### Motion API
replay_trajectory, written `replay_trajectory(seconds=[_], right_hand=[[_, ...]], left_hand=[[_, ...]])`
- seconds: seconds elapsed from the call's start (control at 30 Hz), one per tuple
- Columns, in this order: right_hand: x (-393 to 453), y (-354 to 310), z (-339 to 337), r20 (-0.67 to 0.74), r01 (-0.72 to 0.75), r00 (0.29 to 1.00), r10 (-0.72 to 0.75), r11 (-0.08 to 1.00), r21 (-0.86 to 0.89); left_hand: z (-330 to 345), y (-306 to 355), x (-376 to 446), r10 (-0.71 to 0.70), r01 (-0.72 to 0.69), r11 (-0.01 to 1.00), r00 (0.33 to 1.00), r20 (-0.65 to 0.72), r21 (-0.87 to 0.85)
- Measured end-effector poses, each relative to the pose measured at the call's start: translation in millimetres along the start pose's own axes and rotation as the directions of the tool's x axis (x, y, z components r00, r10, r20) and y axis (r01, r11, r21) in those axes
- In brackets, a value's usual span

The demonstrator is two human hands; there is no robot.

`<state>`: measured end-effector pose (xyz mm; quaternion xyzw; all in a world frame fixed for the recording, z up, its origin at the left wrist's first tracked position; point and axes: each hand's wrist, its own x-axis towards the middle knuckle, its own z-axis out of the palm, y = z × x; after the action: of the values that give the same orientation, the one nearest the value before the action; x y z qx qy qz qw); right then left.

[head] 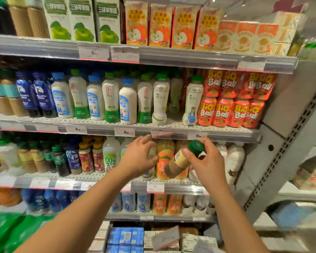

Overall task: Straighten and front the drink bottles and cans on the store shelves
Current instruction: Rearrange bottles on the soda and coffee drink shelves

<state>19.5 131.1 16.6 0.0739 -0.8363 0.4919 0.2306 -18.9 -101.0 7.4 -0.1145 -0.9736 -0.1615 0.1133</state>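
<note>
My right hand (206, 165) grips a brown bottle with a green cap (181, 159), tilted with its cap up to the right, in front of the third shelf down. My left hand (138, 156) reaches into the same shelf with fingers spread, touching a pale bottle (151, 152) that it mostly hides. Orange-labelled juice bottles (162, 161) stand just behind the tilted bottle. A white "100%" coconut water bottle (110, 156) stands left of my left hand.
White coconut drink bottles (160, 99) and red "Big Ball" cans (224, 114) fill the shelf above. Juice cartons (159, 26) line the top shelf. The grey shelf upright (281, 143) rises at right. Small dark bottles (60, 159) stand at left; boxes (124, 236) lie below.
</note>
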Motion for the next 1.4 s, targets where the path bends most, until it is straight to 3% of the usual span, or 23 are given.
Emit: replay_trajectory(seconds=[0.23, 0.4, 0.6, 0.93, 1.23, 1.4], right_hand=[[-71.9, 28.7, 20.9, 0.175, -0.092, 0.980, 0.092, 0.996, -0.011], [-118.9, 40.3, 58.1, 0.428, -0.128, 0.889, 0.161, 0.986, -0.104], [-146.2, 34.7, 97.6, 0.570, -0.051, 0.813, 0.118, 0.990, -0.132], [-131.4, -27.9, 189.4, 0.576, -0.034, 0.815, 0.062, 0.998, -0.059], [-136.1, -99.4, 332.5, 0.495, -0.112, 0.859, 0.133, 0.991, -0.073], [-137.3, -136.3, 386.5, 0.417, -0.151, 0.889, 0.188, 0.981, -0.121]], left_hand=[[30.6, -23.3, -90.0, -0.145, 0.150, 0.989, 0.969, 0.201, -0.009], [39.9, -58.8, -163.5, -0.263, 0.275, 0.962, 0.920, 0.290, 0.001], [33.2, -97.1, -219.2, -0.395, 0.409, 0.912, 0.864, 0.313, 0.022], [-13.5, -210.2, -237.3, -0.504, 0.522, 0.851, 0.844, 0.186, -0.062], [-67.5, -404.2, -214.4, -0.532, 0.534, 0.844, 0.845, 0.052, -0.055], [-95.8, -513.8, -164.5, -0.524, 0.521, 0.851, 0.850, 0.053, 0.065]])
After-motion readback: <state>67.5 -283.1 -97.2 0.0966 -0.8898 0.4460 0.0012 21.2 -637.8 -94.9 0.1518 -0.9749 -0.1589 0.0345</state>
